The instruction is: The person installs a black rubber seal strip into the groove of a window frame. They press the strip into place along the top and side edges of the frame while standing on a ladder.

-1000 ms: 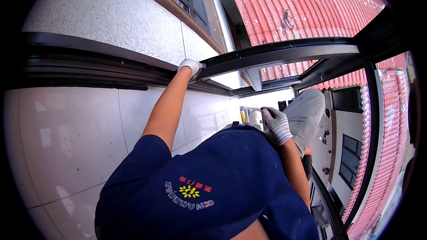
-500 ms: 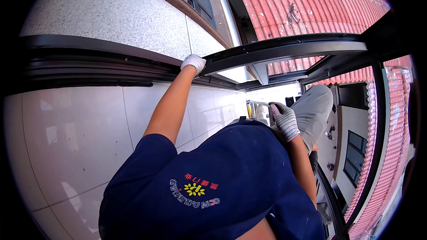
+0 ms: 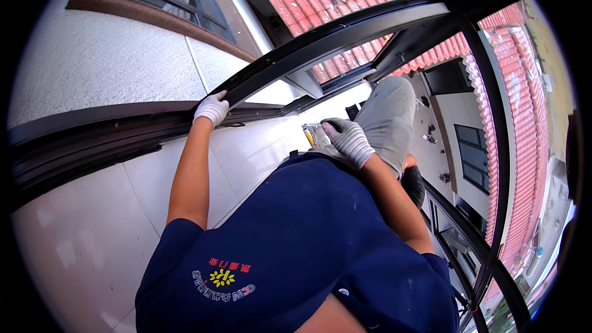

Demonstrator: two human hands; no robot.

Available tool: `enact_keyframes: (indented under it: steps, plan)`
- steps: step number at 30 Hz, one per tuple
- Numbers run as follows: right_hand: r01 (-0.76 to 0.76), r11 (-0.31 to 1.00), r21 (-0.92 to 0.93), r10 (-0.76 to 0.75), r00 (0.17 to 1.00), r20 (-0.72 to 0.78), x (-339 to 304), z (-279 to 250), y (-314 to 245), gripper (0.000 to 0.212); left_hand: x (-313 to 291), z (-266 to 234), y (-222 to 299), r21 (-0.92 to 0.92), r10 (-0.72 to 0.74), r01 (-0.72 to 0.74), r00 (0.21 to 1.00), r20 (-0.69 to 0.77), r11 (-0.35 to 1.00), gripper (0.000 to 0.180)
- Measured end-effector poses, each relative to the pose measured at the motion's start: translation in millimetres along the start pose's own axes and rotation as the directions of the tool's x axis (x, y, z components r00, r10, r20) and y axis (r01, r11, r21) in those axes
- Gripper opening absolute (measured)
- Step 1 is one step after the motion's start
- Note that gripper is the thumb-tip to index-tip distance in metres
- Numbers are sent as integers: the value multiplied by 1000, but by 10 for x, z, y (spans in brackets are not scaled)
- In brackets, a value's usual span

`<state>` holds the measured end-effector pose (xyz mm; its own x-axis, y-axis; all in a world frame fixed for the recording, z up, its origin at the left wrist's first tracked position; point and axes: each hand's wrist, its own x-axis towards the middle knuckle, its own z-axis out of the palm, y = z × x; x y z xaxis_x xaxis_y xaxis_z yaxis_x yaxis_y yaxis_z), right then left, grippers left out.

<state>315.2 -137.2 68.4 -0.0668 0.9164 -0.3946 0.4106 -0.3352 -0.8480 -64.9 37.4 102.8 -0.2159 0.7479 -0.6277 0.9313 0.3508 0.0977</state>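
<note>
Black metal bar (image 3: 339, 36) runs near left to far right; left hand (image 3: 211, 110) closed on its left end, fingers over edge. Right hand (image 3: 349, 140), beside grey trouser leg (image 3: 390, 114), curled, contents unclear. Open room between hands.

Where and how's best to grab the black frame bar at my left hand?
Probably the left end of the black frame bar, coming from the white tiles, where your left hand is: it's long and narrow, so a hand could likely wrap its edge.

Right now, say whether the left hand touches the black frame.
Touching: the head view shows the left hand pressed against the near end of the black frame, no gap showing.
</note>
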Motion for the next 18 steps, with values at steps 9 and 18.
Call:
enact_keyframes:
  steps: [9,18]
  plan:
    - [-50,998,-45,50,999,8,11,-36,-58,39,-88,122,-54,10,151,-155,947,-284,988,50]
    - [60,993,97,-56,997,-48,62,45,153,38,-542,394,411,-205,370,-393,918,-140,897,34]
